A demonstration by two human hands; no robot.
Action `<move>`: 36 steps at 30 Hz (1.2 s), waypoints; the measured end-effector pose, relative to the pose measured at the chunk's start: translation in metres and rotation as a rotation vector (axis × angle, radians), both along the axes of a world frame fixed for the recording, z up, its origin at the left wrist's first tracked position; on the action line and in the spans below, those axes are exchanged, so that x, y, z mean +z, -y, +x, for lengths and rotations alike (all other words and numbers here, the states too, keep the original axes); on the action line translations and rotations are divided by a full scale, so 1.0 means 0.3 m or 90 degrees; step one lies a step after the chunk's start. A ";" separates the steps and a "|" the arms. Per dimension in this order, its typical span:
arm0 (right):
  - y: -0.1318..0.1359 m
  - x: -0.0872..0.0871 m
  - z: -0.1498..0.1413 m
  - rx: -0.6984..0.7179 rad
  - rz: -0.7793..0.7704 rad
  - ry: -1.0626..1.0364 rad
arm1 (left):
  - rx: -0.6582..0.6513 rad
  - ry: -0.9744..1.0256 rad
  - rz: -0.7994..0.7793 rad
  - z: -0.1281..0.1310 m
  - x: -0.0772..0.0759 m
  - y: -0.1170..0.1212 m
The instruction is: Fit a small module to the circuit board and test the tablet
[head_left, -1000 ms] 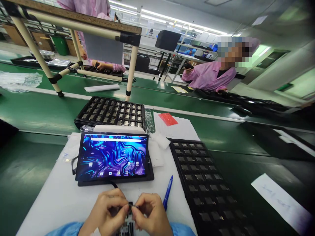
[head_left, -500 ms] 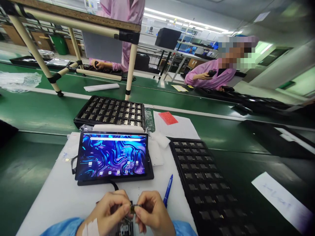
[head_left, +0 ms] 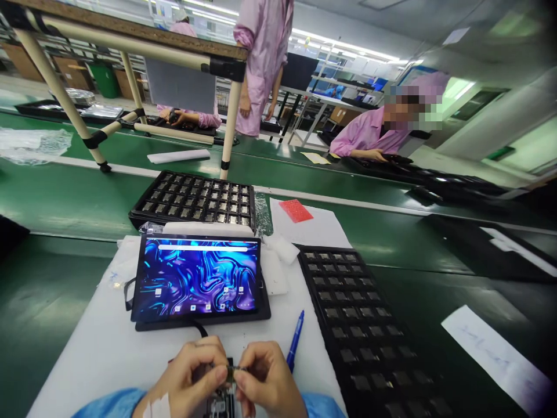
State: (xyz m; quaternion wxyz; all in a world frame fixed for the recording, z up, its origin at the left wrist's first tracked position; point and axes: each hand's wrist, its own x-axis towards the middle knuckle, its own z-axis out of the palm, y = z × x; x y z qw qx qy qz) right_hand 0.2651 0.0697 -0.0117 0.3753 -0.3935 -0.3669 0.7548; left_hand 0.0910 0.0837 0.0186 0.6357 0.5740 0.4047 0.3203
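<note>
My left hand [head_left: 196, 371], with a white strip of tape near the wrist, is closed in a pinch at the bottom middle. My right hand [head_left: 266, 377] pinches from the other side. Between the fingertips is a small electronic module [head_left: 230, 371], dark with a yellowish patch; its details are mostly hidden. Just below the fingers lies a circuit-board fixture [head_left: 221, 403], partly covered by my hands. A tablet [head_left: 198, 278] with a lit blue-purple screen stands behind them, and a black cable [head_left: 201, 330] runs from under it towards my hands.
A blue pen [head_left: 296, 341] lies right of my hands on the white mat [head_left: 93, 348]. Black trays of small modules stand at right [head_left: 324, 313] and behind the tablet [head_left: 134, 217]. A red sheet [head_left: 296, 211] rests on white paper [head_left: 322, 229]. Co-workers in pink are across the green bench.
My hands stay pinched together almost in the same place, with only slight finger movement. Across the bench, the standing co-worker has shifted right and the one at right has lowered a hand.
</note>
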 end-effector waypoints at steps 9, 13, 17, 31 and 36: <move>-0.027 0.023 -0.019 -0.020 -0.020 -0.017 | -0.002 0.019 0.040 -0.002 -0.025 -0.002; -0.024 0.013 -0.024 -0.032 -0.018 -0.027 | 0.013 0.007 0.040 0.001 -0.024 -0.001; -0.022 0.006 -0.027 -0.017 -0.013 -0.023 | 0.052 0.011 0.108 0.006 -0.040 0.000; -0.033 0.022 -0.025 -0.037 0.071 -0.025 | 0.137 -0.035 0.057 -0.001 0.004 -0.006; -0.011 -0.004 -0.022 -0.064 0.136 0.059 | 0.134 -0.039 0.114 -0.005 -0.035 -0.013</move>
